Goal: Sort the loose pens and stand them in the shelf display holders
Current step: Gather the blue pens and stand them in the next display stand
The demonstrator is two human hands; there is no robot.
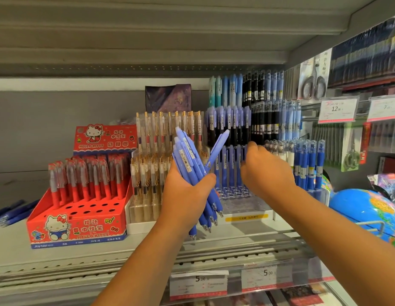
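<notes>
Several loose blue pens point(193, 171) are gripped as a bundle by the left hand point(183, 195), fingers and thumb curled round them, tips downward, before the clear tiered holder point(234, 192); the right hand point(267, 171) is held against the holder's standing pens point(231, 162); whether its fingers are closed on one cannot be told.

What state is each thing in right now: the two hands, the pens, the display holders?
blue pen bundle: gripped, tips down, one pen splayed sideways.
left hand: grips the blue pen bundle.
clear holder: partly filled, front holes empty.
right hand: at the pens standing in the clear holder; grip hidden.
red box: back rows filled, front holes empty.
loose pens: lying flat on the shelf, far left.
</notes>
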